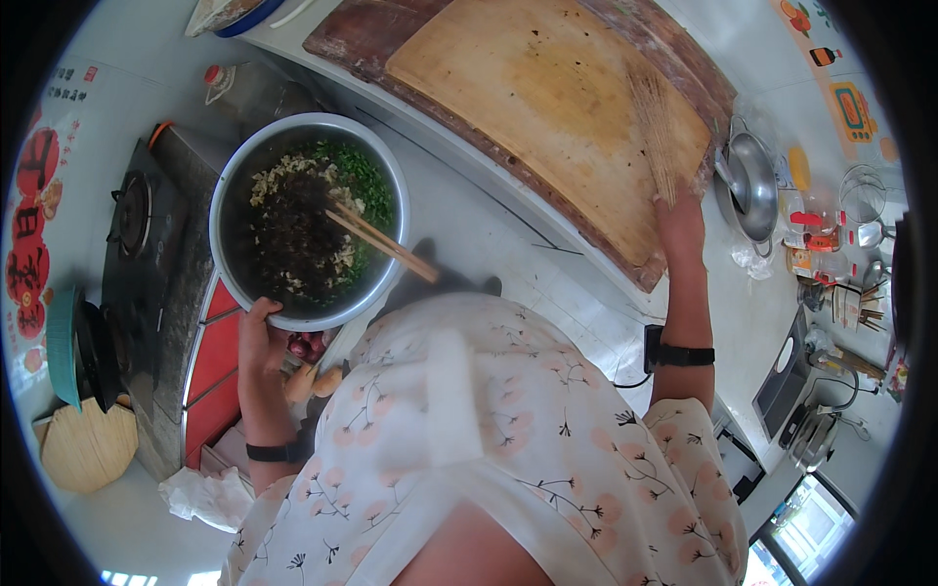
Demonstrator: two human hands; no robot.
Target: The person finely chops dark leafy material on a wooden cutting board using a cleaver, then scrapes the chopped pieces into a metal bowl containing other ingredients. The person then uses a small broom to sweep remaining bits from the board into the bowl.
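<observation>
My left hand [262,329] grips the near rim of a large metal basin [223,242]. Inside are chopped greens [374,176], a dark chopped mass [289,220] and pale yellow crumbly bits [270,183]. A pair of wooden chopsticks [388,245] leans in the basin, with the ends over its right rim. My right hand [678,212] is closed around the lower end of a straw-like brush [652,124], whose bristles lie over the right part of a wooden board [513,124]. Dark specks are scattered on the board.
The board lies on a larger floury, dark wooden board [352,36] on the counter. At the right are a metal wok [755,176], bottles [821,220] and a sink [780,373]. A gas stove [146,256] stands at the left, with a plastic jug [256,91] behind the basin.
</observation>
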